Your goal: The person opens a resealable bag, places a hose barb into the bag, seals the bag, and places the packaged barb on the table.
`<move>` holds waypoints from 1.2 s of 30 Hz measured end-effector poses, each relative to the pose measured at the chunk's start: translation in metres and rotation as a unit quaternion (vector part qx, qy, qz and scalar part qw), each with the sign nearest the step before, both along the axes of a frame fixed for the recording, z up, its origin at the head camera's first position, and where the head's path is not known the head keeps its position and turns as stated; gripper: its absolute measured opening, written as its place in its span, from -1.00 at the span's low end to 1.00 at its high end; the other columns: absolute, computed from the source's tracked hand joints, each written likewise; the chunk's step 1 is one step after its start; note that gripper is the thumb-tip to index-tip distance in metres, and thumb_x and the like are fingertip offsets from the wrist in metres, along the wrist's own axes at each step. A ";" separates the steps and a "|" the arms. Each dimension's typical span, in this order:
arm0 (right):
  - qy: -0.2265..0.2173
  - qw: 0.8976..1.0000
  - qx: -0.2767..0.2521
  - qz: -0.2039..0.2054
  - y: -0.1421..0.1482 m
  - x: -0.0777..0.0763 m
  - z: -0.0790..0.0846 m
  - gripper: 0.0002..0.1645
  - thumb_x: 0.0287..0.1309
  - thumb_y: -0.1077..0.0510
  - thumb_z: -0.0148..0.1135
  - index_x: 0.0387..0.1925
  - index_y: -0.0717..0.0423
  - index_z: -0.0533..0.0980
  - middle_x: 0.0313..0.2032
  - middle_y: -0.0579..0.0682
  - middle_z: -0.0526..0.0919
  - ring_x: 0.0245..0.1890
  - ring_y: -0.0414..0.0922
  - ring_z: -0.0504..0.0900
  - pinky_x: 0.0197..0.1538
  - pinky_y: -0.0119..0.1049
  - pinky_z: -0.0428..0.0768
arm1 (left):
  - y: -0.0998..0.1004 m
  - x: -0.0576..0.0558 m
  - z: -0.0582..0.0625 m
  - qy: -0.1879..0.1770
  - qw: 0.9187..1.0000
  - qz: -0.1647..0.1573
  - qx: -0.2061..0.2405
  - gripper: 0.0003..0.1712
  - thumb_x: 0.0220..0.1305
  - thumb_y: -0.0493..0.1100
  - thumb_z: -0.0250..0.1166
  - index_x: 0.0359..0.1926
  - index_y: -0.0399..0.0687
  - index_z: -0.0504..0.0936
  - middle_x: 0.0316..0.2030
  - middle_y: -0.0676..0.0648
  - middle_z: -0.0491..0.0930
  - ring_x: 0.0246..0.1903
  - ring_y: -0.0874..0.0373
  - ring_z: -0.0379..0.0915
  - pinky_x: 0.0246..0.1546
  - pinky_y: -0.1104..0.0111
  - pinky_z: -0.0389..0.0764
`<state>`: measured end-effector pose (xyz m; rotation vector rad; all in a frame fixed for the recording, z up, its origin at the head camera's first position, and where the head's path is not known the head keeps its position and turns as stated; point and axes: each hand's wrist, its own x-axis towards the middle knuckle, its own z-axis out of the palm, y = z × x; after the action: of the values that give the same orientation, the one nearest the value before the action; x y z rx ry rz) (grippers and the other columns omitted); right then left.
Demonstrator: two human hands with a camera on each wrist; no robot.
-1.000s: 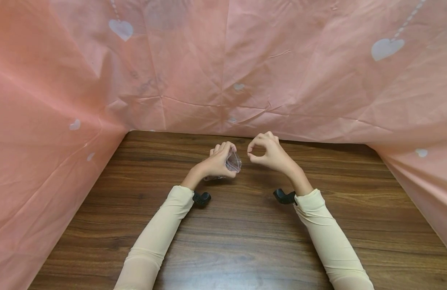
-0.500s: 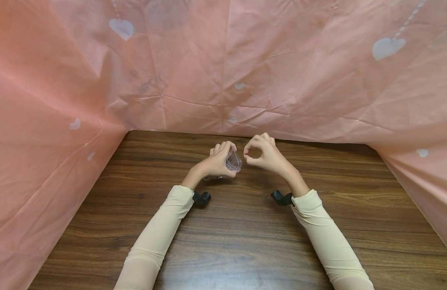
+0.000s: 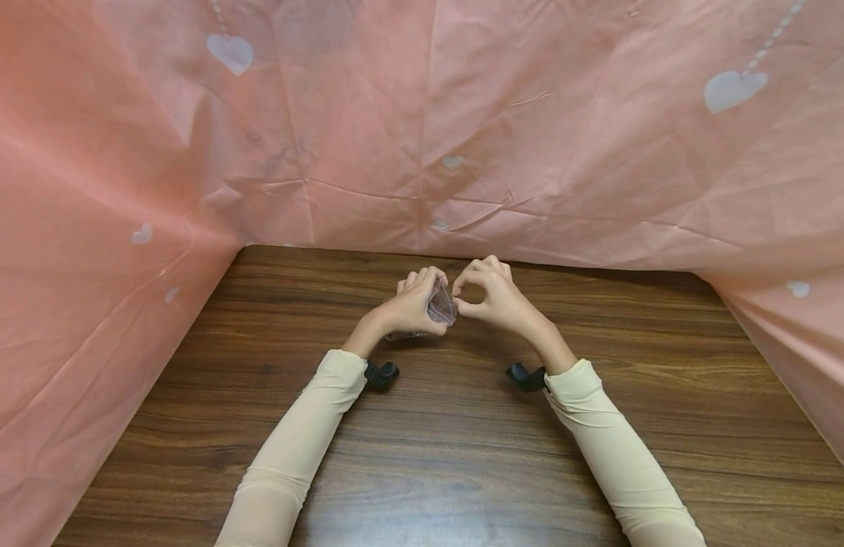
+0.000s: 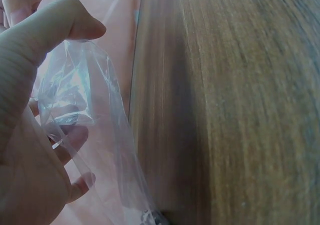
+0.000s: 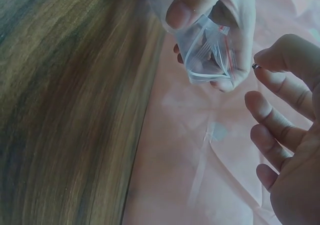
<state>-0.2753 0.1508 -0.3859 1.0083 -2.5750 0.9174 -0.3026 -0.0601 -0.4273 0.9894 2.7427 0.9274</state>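
My left hand (image 3: 409,310) holds a clear zip-lock bag (image 3: 440,306), thumb and fingers spreading its mouth apart toward the right. In the right wrist view the bag's mouth (image 5: 209,60) gapes, with a red line along one edge. Small dark, shiny bits (image 4: 151,218) show at the bag's far end in the left wrist view. Thumb and index finger of my right hand (image 3: 495,302) pinch a tiny dark metallic piece (image 5: 256,66), too small to tell its kind. That piece is right beside the bag's mouth, and the other right fingers are loosely bent.
Under both hands lies a brown wood-grain table (image 3: 422,456). A pink sheet with pale hearts (image 3: 367,152) hangs along its back and sides. Each wrist carries a black camera mount, such as the left one (image 3: 382,374).
My right hand has moved left in small steps, bringing the pinched piece up to the bag's mouth. The left hand and bag have stayed in place.
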 end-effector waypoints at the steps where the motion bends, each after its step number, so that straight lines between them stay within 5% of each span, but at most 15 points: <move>1: -0.002 1.000 0.000 0.000 0.000 0.000 0.000 -0.89 0.04 0.23 0.42 -0.34 0.07 0.65 -0.25 0.03 0.66 -0.10 0.02 0.35 0.07 -0.01 0.15 | 0.000 0.000 0.000 0.001 1.000 0.000 -0.001 -0.11 -0.11 -0.07 0.53 0.19 0.02 0.18 0.03 -0.09 0.32 0.02 -0.03 0.16 0.11 0.09 0.16; 36: -0.007 1.000 0.023 -0.003 -0.005 -0.002 -0.006 -0.92 0.09 0.23 0.43 -0.34 0.04 0.67 -0.24 0.01 0.65 -0.09 0.02 0.35 0.08 0.00 0.16 | 0.000 -0.001 0.001 -0.002 1.000 -0.007 0.000 -0.15 -0.05 -0.05 0.51 0.20 -0.03 0.22 0.00 -0.07 0.25 -0.03 0.00 0.12 0.07 0.10 0.14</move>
<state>-0.2771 0.1458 -0.3920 1.0088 -2.6219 0.8698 -0.3035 -0.0606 -0.4267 1.0032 2.7297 0.9267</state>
